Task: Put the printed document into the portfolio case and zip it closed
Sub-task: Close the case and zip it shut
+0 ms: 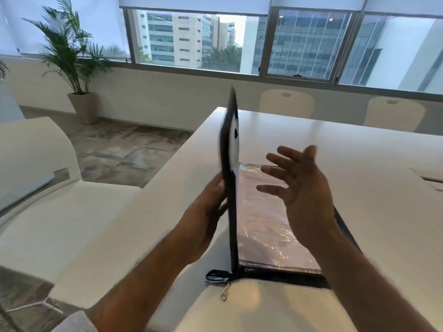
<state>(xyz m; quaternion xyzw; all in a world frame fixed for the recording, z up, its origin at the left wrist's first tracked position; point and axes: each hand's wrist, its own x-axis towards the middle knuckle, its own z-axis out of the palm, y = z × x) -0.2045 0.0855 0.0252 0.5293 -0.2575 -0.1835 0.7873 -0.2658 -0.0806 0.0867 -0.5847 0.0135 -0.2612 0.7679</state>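
A black portfolio case [282,275] lies open on the white table [359,164]. Its left cover [229,168] stands nearly upright, edge-on to me. My left hand [206,221] grips that cover from the outside, fingers wrapped on its edge. The printed document [261,224] lies flat in the case's right half under a shiny clear sleeve. My right hand [302,190] hovers above the document, fingers spread, holding nothing. A metal zipper pull [226,291] dangles at the case's near corner, beside a black strap [217,276].
Two cream chairs [286,103] [393,112] stand at the table's far side below the windows. Another white chair [33,159] sits at left. A potted palm [72,58] stands in the far left corner. A cable hatch [429,179] is set into the table at right.
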